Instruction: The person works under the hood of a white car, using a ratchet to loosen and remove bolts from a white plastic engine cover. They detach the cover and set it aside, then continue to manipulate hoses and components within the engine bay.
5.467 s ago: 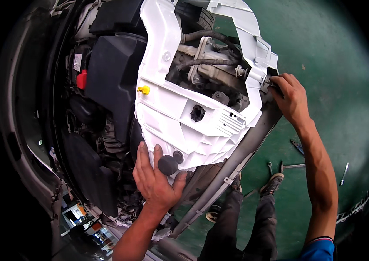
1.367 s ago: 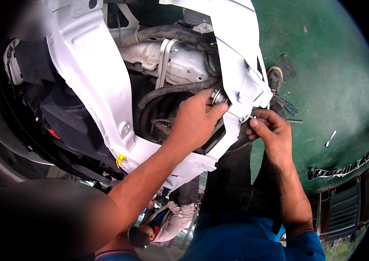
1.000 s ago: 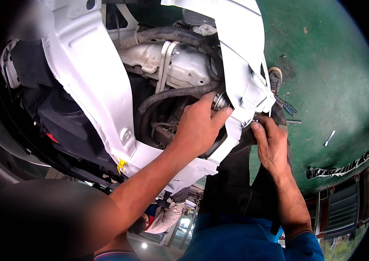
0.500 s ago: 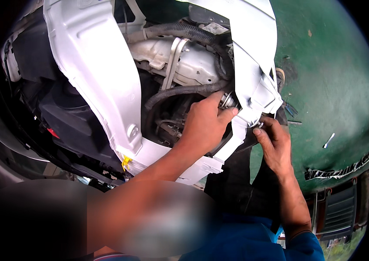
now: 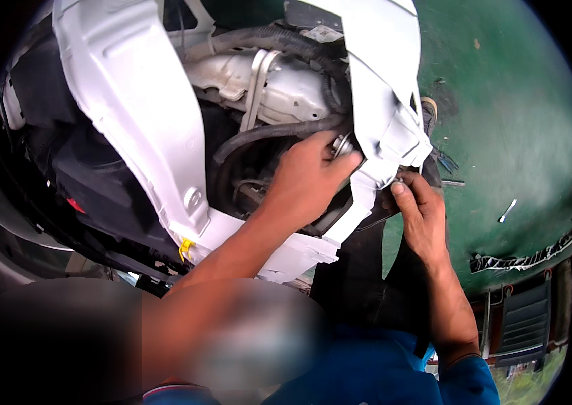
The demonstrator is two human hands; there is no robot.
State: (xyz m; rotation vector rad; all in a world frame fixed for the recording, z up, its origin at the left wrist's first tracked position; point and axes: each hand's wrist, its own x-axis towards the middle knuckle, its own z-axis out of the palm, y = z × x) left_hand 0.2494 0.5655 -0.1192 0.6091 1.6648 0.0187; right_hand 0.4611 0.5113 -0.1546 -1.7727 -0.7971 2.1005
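Note:
My left hand reaches inside the opening of a white car body frame, its thumb and fingers closed around a round, ridged silver part beside the frame's inner edge. On the outer side of the same frame, my right hand pinches a small silver piece between thumb and forefinger, close against the white metal. The fingers mostly cover that piece, so its exact kind is hidden. Above my left hand runs a ribbed dark hose.
A silver metal housing lies deeper in the opening. Another white body panel carries a yellow clip at its lower end. On the green floor lie pliers and a small white-and-silver stick. A person's shoe shows behind the frame.
The view has shifted, so the car frame sits a little left and higher or lower in places. My left hand stays at the round part; my right fingers now cover more of the small piece.

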